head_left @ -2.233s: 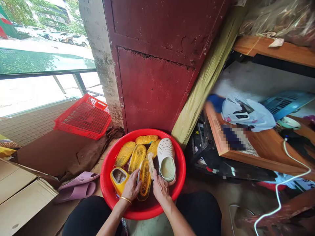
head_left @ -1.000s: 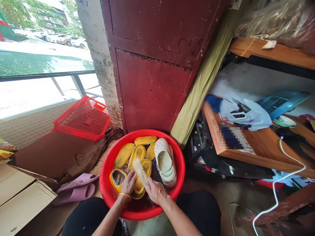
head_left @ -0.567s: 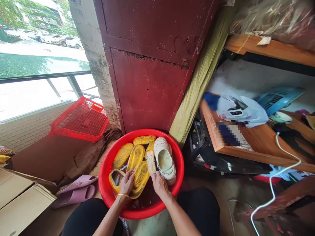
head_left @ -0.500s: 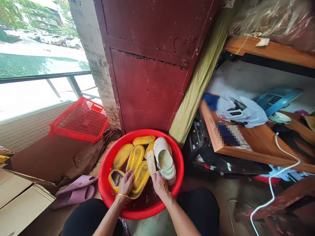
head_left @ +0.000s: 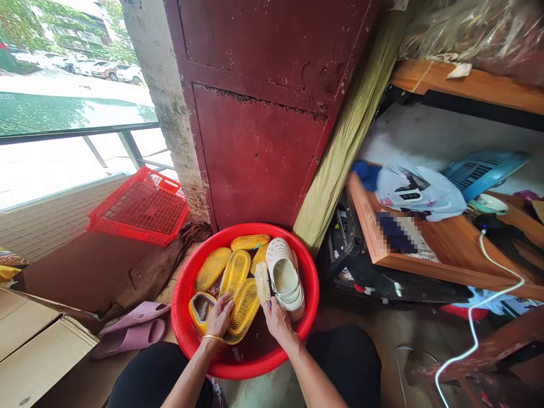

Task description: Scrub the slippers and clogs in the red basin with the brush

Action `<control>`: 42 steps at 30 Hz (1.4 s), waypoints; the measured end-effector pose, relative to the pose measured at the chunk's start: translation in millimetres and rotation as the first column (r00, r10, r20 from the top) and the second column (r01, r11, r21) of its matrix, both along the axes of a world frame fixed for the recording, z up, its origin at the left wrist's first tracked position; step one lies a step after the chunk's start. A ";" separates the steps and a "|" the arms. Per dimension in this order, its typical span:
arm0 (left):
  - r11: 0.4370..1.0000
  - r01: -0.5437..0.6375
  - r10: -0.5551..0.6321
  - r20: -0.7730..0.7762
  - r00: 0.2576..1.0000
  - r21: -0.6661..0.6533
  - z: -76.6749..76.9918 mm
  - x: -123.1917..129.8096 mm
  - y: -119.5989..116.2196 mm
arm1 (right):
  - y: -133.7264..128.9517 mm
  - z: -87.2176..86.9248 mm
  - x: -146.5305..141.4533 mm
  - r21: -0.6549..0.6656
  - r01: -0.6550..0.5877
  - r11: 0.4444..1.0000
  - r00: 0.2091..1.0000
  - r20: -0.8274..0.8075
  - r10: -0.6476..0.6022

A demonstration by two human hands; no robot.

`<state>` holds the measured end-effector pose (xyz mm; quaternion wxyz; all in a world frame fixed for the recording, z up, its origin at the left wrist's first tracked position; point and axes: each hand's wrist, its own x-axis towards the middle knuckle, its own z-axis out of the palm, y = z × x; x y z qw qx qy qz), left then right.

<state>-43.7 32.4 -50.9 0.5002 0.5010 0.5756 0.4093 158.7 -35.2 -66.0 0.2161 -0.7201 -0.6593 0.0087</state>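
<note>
A red basin (head_left: pixel 312 272) between my knees holds dark water and several yellow slippers. My left hand (head_left: pixel 220 317) grips one yellow slipper (head_left: pixel 245 309), its patterned sole facing up, with the thumb and fingers at its left edge. In my right hand (head_left: pixel 278 323) is a scrub brush (head_left: pixel 262 281) with pale bristles, held by its handle just right of that sole. Whether the bristles touch the sole, I cannot tell. A white clog (head_left: pixel 280 258) leans along the basin's right side. Another yellow slipper (head_left: pixel 201 309) lies beside my left hand.
Pink slippers (head_left: pixel 142 335) and a cardboard box (head_left: pixel 40 345) are to the left of the basin. Farther back is a red plastic crate (head_left: pixel 140 207). A maroon door (head_left: pixel 259 164) stands behind the basin, and a wooden shelf (head_left: pixel 450 269) with a white cable is at the right.
The whole view has shifted slightly, so things appear a little farther right. Both hands keep their grips, with the slipper and brush almost in the same place.
</note>
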 end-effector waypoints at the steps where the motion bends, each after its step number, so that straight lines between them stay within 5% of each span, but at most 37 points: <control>1: 1.000 -0.002 0.002 0.004 1.000 -0.014 0.3 0.3 -0.1 | -0.1 -0.5 -0.2 -0.003 -0.002 1.000 1.000 0.003 0.002; 10: 0.995 -0.025 0.040 0.157 0.987 -0.092 -1.6 1.0 0.2 | -7.5 10.9 0.4 0.045 -0.083 0.996 0.996 0.040 0.081; 16: 0.988 -0.061 0.101 0.294 0.950 -0.140 -7.1 2.1 2.2 | -7.5 2.0 1.3 0.147 -0.105 0.983 0.991 0.092 0.092; 27: 0.986 -0.063 0.107 0.291 0.951 -0.156 -2.7 1.9 0.9 | -8.1 -15.7 4.6 -0.015 -0.116 0.993 0.983 0.139 0.117; 34: 0.984 -0.074 0.117 0.279 0.953 -0.160 2.9 2.3 1.2 | -4.7 5.3 -2.5 -0.133 -0.060 0.989 0.995 0.070 0.070; 42: 0.969 -0.145 0.206 0.328 0.922 -0.200 0.8 3.7 2.6 | -15.2 39.2 -12.9 -0.248 -0.423 0.871 0.890 0.069 0.451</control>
